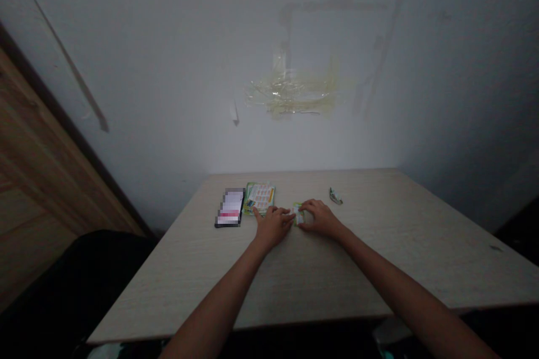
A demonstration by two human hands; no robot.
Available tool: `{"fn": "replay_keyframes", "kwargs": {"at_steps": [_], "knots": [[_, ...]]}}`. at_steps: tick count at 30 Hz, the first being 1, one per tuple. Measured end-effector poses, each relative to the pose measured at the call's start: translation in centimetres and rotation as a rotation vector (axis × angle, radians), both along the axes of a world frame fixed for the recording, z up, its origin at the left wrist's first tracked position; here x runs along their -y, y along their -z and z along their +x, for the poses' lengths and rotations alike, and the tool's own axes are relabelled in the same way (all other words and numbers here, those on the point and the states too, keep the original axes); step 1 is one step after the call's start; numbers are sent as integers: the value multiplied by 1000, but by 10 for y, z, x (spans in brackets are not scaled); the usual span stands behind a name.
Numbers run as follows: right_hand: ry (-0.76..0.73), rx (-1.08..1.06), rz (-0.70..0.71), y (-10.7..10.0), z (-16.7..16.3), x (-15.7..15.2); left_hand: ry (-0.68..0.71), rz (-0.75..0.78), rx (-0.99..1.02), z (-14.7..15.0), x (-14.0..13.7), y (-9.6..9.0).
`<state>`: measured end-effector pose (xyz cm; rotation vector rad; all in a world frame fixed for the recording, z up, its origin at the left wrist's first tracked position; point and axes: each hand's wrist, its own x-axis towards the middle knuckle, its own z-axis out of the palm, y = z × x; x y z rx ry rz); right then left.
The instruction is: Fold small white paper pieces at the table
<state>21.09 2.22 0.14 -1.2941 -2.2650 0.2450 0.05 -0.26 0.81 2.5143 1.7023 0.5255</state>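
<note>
A small green-and-white piece of printed paper or wrapper [298,215] lies on the table between my two hands. My right hand [322,219] grips its right side, with the thumb at the near end and the fingers at the far end. Left of it, my left hand [273,224] rests on the table with fingers apart, their tips touching or close to the piece's left edge. The left thumb reaches the near edge of a stack of green-and-white printed sheets or packets [261,196].
A phone [231,207] with a lit, blurred screen lies left of the stack. A small crumpled or folded green strip [336,196] sits to the right, farther back. The pale wooden table [370,269] meets a wall [177,95] bearing old tape [295,98].
</note>
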Motion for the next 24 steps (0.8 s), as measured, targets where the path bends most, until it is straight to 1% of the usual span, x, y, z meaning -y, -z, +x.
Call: {"fn": "replay_keyframes", "kwargs": {"at_steps": [5, 11, 19, 24], "knots": [[-21, -64, -19, 4, 4, -2, -3, 21, 43, 2, 1, 0], [-95, -249, -62, 13, 11, -15, -21, 42, 63, 5, 1, -1], [-93, -169, -2, 19, 11, -14, -9, 50, 107, 4, 0, 0], [-32, -154, -8, 17, 8, -18, -8, 39, 120, 4, -1, 0]]}}
